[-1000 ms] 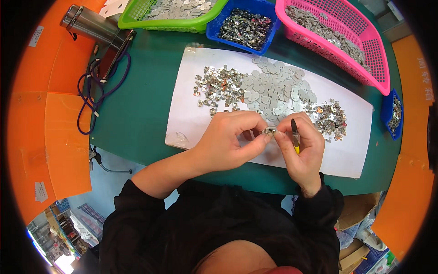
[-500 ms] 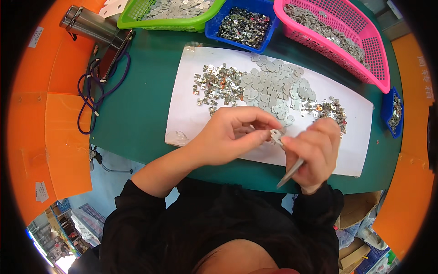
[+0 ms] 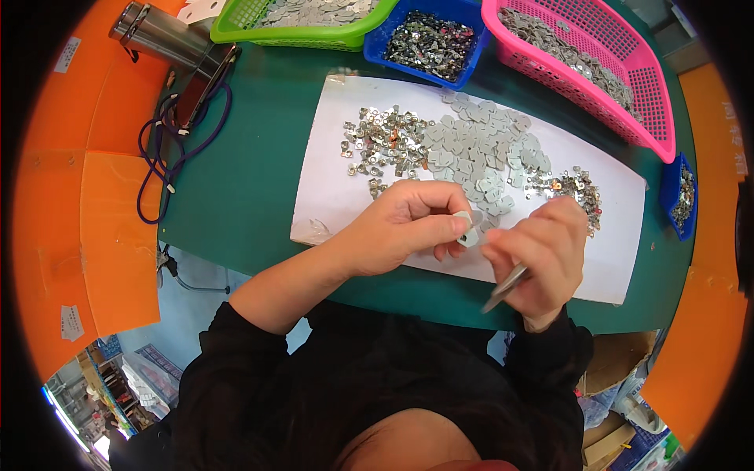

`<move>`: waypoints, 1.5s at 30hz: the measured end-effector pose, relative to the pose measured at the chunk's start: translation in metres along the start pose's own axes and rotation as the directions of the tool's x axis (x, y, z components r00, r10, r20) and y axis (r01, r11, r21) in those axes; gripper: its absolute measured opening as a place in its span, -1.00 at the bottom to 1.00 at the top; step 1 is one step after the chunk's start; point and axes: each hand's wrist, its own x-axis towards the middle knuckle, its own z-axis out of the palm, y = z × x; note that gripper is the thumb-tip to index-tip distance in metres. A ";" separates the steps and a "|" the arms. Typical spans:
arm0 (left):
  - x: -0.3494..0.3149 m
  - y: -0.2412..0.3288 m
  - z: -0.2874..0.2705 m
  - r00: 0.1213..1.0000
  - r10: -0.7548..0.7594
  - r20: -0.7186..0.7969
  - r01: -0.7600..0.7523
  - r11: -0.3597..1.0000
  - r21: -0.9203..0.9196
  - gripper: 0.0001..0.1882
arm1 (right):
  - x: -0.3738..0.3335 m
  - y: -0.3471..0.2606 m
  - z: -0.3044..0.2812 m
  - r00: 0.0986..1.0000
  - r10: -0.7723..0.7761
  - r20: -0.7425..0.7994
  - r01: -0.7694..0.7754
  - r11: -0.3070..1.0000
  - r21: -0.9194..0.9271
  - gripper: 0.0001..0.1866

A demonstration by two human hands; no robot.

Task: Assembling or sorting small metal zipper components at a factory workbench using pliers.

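My left hand (image 3: 400, 231) pinches a small flat grey plate (image 3: 470, 234) between thumb and fingers, above the near edge of a white board (image 3: 323, 177). Just to its right, my right hand (image 3: 550, 255) is curled round a slim pointed metal tool (image 3: 503, 290), perhaps tweezers, whose end sticks out toward the lower left. The right thumb and fingertips are close to the plate, with a small gap. Beyond my hands lie a heap of similar grey plates (image 3: 479, 145), a scatter of small shiny metal clips (image 3: 385, 141) on its left, and smaller metal parts (image 3: 581, 196) on its right.
Along the far side of the green table (image 3: 236, 157) stand a green basket (image 3: 298, 37), a blue tray (image 3: 424, 74) and a pink basket (image 3: 565, 98), all holding metal pieces. A small blue bin (image 3: 670, 188) is at the right. A steel flask (image 3: 161, 35) and purple cord (image 3: 208, 141) lie left.
My right fingertips have moved slightly away from the plate. The plate in my left hand is turned and now shows more of its flat face.
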 end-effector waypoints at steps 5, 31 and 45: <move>0.000 0.001 0.006 0.995 0.067 -0.074 -0.061 0.995 0.081 -0.83 | 0.001 0.001 0.004 0.968 0.245 0.056 -0.251 0.944 0.216 -0.71; -0.001 -0.003 0.004 0.983 0.149 -0.111 -0.109 0.946 0.304 -0.83 | -0.006 -0.003 0.005 0.760 0.547 0.351 -0.646 0.575 0.502 -0.90; 0.002 0.002 0.008 0.989 -0.052 -0.138 0.030 0.987 -0.158 -0.71 | -0.005 -0.007 0.008 0.747 0.605 0.276 -0.654 0.594 0.469 -0.80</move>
